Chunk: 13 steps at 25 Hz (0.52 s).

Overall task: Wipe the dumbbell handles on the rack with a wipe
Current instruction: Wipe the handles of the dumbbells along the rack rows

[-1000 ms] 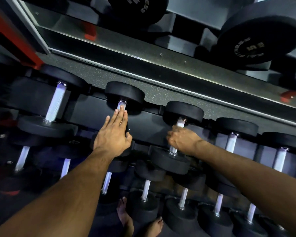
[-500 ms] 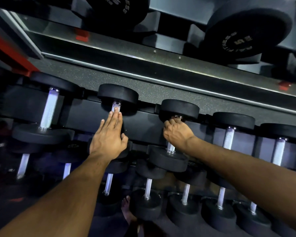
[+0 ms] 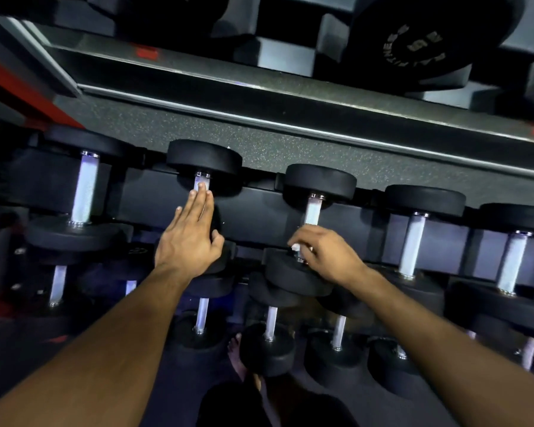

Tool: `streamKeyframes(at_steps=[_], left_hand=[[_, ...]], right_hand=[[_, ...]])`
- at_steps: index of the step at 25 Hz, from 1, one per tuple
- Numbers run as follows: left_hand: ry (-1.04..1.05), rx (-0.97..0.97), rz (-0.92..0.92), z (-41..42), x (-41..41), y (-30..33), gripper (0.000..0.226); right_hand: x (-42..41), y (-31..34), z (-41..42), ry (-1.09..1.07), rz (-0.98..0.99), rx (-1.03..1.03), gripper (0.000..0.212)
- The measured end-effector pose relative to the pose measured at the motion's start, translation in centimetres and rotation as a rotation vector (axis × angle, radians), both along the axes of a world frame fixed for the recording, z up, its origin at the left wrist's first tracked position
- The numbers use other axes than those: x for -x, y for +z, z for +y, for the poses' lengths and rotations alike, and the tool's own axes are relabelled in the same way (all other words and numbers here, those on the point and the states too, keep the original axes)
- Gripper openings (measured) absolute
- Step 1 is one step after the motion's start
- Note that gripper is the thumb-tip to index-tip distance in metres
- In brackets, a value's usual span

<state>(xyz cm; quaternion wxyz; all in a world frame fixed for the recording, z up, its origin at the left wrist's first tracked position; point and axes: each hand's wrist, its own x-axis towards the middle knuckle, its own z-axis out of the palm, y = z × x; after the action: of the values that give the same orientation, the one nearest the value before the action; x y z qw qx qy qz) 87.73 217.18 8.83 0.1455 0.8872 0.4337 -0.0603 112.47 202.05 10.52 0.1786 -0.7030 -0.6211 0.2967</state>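
R hand (image 3: 327, 257) now lower on handle (image 3: 313, 212)

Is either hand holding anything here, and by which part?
The right hand pinches a small white wipe against the lower end of a dumbbell handle. The left hand holds nothing; its straight fingers rest along the neighbouring dumbbell handle.

A dark rack (image 3: 259, 217) carries rows of black dumbbells (image 3: 316, 186).
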Motion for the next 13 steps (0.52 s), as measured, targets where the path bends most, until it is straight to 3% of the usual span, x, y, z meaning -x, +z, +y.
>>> streamKeyframes(at_steps=[2, 4, 5, 7, 10, 13], left_hand=[[-0.003, -0.017, 0.008, 0.0, 0.0, -0.2, 0.082], [-0.006, -0.027, 0.009, -0.1, 0.1, -0.3, 0.081], [-0.010, -0.028, 0.007, -0.1, 0.0, -0.3, 0.080], [-0.016, -0.025, 0.008, -0.1, 0.0, -0.3, 0.079], [-0.009, -0.030, 0.020, -0.1, 0.0, -0.3, 0.081], [-0.004, -0.025, 0.010, -0.1, 0.0, -0.4, 0.080]], right_hand=[[0.0, -0.2, -1.5, -0.583, 0.249, -0.173, 0.023], [-0.6, -1.2, -2.0, -1.160, 0.592, -0.198, 0.026], [-1.0, -2.0, -1.7, -1.343, 0.800, -0.163, 0.025], [-1.8, -3.3, 0.0, -1.440, 1.081, -0.050, 0.024], [-2.3, -3.7, 3.7, -1.344, 1.357, 0.038, 0.026], [-2.6, -3.6, 5.2, -1.289, 1.465, 0.033, 0.031]])
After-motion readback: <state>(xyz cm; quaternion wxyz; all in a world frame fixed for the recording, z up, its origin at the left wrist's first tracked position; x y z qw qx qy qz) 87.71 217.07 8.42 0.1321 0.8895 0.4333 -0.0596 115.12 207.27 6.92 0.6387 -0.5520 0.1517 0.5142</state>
